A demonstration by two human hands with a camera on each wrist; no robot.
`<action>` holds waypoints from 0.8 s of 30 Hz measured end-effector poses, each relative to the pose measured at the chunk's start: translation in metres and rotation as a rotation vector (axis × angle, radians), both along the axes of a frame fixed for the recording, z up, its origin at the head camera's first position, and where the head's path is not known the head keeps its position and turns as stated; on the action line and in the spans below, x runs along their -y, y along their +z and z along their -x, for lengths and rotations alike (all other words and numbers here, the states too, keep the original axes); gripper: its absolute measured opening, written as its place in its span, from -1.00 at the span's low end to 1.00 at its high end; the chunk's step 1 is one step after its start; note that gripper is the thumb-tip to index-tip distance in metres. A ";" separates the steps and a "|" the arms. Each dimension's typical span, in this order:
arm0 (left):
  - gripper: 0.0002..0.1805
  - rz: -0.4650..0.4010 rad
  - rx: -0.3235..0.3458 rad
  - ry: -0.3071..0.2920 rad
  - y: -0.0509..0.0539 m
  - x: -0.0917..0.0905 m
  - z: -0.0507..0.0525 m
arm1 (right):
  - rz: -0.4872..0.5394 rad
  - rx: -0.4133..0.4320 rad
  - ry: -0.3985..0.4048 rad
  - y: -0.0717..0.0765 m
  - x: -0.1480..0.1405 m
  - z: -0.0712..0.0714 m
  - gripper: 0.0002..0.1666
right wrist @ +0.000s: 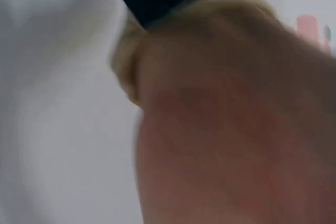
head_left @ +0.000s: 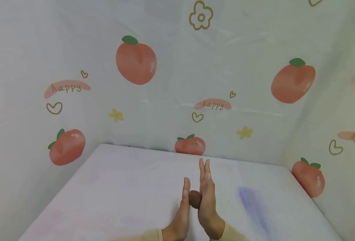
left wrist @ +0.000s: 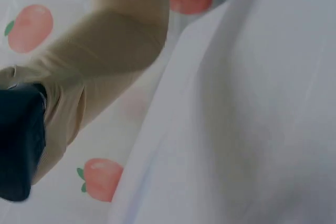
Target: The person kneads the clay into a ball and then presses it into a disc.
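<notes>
A small brown ball [head_left: 195,199], perhaps clay, sits between the two palms in the head view. My left hand [head_left: 181,211] touches it from the left side, fingers straight and pointing up. On the other side, my right hand [head_left: 207,201] presses against the ball with its fingers straight and upright, reaching higher than the left. Both hands are above the white tabletop. The left wrist view has a beige sleeve [left wrist: 115,40] but no ball. A blurred stretch of bare skin [right wrist: 210,145] fills much of the right wrist view, where the ball is not visible.
The white tabletop [head_left: 129,187] carries a faint purple streak [head_left: 254,207] to the right of the hands. Behind and beside it hangs a pale sheet [head_left: 171,77] printed with red fruit, hearts and flowers. A dark band [left wrist: 21,140] is around a wrist.
</notes>
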State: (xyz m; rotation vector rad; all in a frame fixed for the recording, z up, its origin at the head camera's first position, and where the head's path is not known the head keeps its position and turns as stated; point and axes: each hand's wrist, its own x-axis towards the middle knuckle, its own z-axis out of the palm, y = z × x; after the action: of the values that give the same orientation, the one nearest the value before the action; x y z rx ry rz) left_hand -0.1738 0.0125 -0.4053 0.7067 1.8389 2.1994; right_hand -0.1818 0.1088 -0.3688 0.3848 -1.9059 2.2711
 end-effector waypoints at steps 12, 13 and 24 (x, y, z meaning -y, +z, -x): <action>-0.28 -0.040 -0.019 -0.065 0.015 0.008 0.002 | 0.041 0.176 0.039 -0.016 -0.005 0.017 -0.24; -0.26 -0.043 0.003 -0.032 0.016 0.009 0.006 | 0.035 0.187 0.064 -0.017 -0.002 0.013 -0.23; -0.36 0.041 -0.039 -0.080 0.009 -0.001 -0.002 | 0.127 0.251 0.029 -0.015 -0.012 0.020 -0.20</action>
State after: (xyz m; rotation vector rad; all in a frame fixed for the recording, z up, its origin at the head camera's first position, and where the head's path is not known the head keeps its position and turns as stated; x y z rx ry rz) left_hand -0.1718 0.0134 -0.3963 0.8060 1.8345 2.1064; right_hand -0.2014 0.1208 -0.3839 0.1156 -1.8587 2.5478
